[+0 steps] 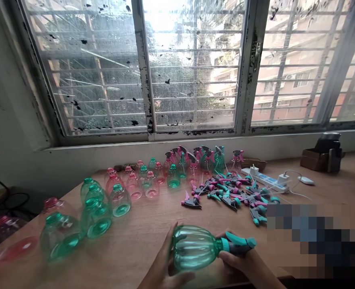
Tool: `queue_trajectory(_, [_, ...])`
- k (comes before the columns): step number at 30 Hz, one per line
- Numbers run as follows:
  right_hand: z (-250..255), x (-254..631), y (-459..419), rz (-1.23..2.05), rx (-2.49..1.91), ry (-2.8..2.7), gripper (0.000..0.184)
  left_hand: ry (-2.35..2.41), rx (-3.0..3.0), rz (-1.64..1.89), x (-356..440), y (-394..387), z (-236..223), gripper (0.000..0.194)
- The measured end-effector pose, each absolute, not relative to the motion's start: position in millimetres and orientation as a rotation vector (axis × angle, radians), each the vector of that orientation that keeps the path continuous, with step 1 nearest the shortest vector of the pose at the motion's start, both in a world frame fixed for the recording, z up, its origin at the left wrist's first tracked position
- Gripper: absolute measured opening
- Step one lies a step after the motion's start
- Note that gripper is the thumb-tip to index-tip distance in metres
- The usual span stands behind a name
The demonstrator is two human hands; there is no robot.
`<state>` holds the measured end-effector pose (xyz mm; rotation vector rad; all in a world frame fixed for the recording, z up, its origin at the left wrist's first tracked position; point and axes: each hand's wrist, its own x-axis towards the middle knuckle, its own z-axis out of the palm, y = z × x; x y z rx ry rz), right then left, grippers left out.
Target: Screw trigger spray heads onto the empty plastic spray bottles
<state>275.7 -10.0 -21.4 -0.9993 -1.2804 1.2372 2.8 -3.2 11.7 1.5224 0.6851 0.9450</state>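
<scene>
A clear green spray bottle [194, 247] lies on its side in the air near the table's front edge, its neck pointing right. My left hand [168, 261] is wrapped round the bottle's base end. At the neck, my right hand [233, 259] grips the grey and teal spray head [240, 244], which sits on the bottle's mouth. How far it is screwed on I cannot tell. Just beyond my hands lies a pile of loose pink, teal and grey spray heads [225, 190].
Open green bottles [96, 218] and pink bottles [133, 186] stand at the left. Several bottles with spray heads [207, 160] stand along the window wall. A white power strip [266, 180] with plugs and a brown box [317, 158] are at the right.
</scene>
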Motion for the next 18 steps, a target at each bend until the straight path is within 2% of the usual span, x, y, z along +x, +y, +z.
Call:
queue_trajectory(6, [-14.7,274.3,-13.6,1.287,-0.923,-1.232,0.05,0.676,1.52,0.912,3.8,2.8,2.3,0.111])
queue_trajectory(12, [-13.7,272.5,-15.8,1.263,-0.929,-1.211,0.051,0.7,1.577,0.904,1.0,0.6,4.7,0.126])
queue_trajectory(18, [-13.1,273.9,-14.2,1.25,-0.982,-1.236,0.046,0.669,1.647,0.928,2.6,0.5,3.3,0.111])
